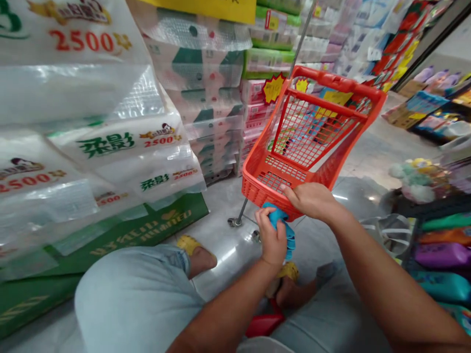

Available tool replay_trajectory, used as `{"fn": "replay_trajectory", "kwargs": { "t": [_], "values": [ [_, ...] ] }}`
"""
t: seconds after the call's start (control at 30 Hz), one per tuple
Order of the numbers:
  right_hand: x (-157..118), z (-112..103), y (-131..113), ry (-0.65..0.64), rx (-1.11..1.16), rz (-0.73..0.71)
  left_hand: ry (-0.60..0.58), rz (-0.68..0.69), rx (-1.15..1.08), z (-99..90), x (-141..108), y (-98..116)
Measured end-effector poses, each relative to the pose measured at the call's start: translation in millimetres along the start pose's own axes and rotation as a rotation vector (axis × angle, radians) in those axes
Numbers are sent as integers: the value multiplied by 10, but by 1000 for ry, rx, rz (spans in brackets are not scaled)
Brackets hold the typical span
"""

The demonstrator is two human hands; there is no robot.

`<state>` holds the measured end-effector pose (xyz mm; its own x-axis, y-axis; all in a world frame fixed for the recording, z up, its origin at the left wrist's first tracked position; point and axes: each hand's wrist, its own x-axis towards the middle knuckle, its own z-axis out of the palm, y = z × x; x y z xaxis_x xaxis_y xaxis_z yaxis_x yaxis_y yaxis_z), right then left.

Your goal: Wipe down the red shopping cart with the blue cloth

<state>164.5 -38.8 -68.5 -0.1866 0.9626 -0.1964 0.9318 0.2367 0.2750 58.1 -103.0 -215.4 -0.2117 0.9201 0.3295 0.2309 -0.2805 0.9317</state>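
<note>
Cloth (290,240), blue and bunched, hangs just right of the frame's centre, against the near wall of a red basket cart (257,196). The left hand (273,238) has its fingers clamped on this cloth. The right hand (312,200) clasps the basket's near rim, thumb over the inner side, its other fingers hidden. The cart stands tilted in view, right of centre, its casters (235,222) on a shiny grey floor (224,245). Below, light-blue jeans (136,289) and yellow shoes (189,243) show, with something red (265,324) between the legs at the bottom edge. White wrapped packs (121,108) fill the left side above a green carton (147,228). Colourful bottles (443,256) line the lower right, below a blurred pastel bundle (417,179).
</note>
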Motion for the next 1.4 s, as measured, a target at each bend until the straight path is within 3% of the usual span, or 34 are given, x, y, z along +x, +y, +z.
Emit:
{"fn": "replay_trajectory", "kwargs": {
  "t": [0.1, 0.33, 0.43, 0.57, 0.77, 0.93, 1.17, 1.27, 1.4],
  "values": [
    [-52, 28, -1, -11, -94, -107, -35, 85, -94, 9, 17, 163],
    [-113, -24, -120, -13, 21, 161, 213, -186, -56, -66, 228, -344],
    [-168, -20, -135, -36, 3, 162, 268, -223, -40, -187, 335, -289],
    [-244, 18, -119, -34, -43, 125, 211, -145, -52, -343, 413, -97],
    [-363, 45, -183, -3, -45, 121, 228, -263, -55, -522, 519, -163],
    [-465, -10, -349, 5, -33, 94, 228, -90, -31, -744, 542, 2],
    [-557, -69, -603, 56, 9, 46, 182, -245, -21, -1096, 576, -244],
    [-641, -37, -664, 109, 42, -19, 136, -191, 1, -1333, 625, -118],
    [-779, 5, -743, 202, 109, -74, 144, -96, 124, -1661, 815, 312]
  ]
}}
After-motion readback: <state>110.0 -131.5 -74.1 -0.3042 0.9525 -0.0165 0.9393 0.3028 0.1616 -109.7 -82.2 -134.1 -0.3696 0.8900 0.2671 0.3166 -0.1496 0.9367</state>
